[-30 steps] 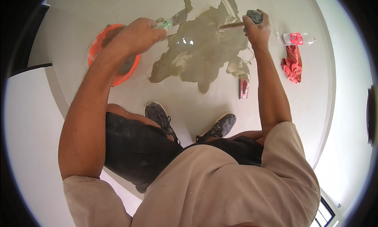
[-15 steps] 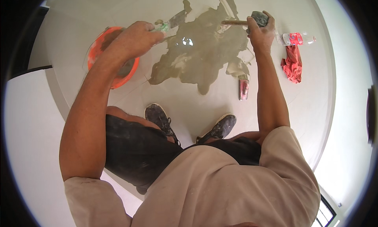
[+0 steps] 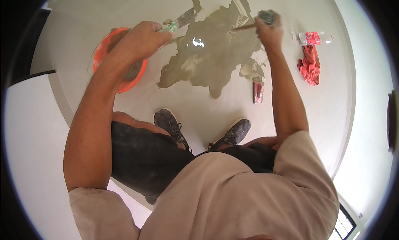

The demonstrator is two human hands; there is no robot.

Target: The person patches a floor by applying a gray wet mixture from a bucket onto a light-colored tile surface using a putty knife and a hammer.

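Note:
My left hand (image 3: 145, 39) is closed around the green handle of a putty knife (image 3: 185, 18). Its metal blade is tilted up to the right, at the left edge of a grey-brown wet patch (image 3: 208, 57) on the pale floor. My right hand (image 3: 270, 34), slightly blurred, grips a mallet by its dark rounded head (image 3: 266, 18). The mallet's brown wooden handle (image 3: 245, 27) points left over the wet patch; whether its end touches the patch I cannot tell. Pale streaks mark the patch near it.
An orange bucket (image 3: 142, 75) with grey contents stands under my left forearm. A red-handled tool (image 3: 258, 92) lies at the patch's near right. Further right lie a clear bottle with a red label (image 3: 312, 38) and a crumpled red cloth (image 3: 309, 67). My shoes (image 3: 235, 131) are in front of me.
My right hand has shifted a little left, and the mallet handle now slants down toward its left end. My left hand and the putty knife have hardly moved.

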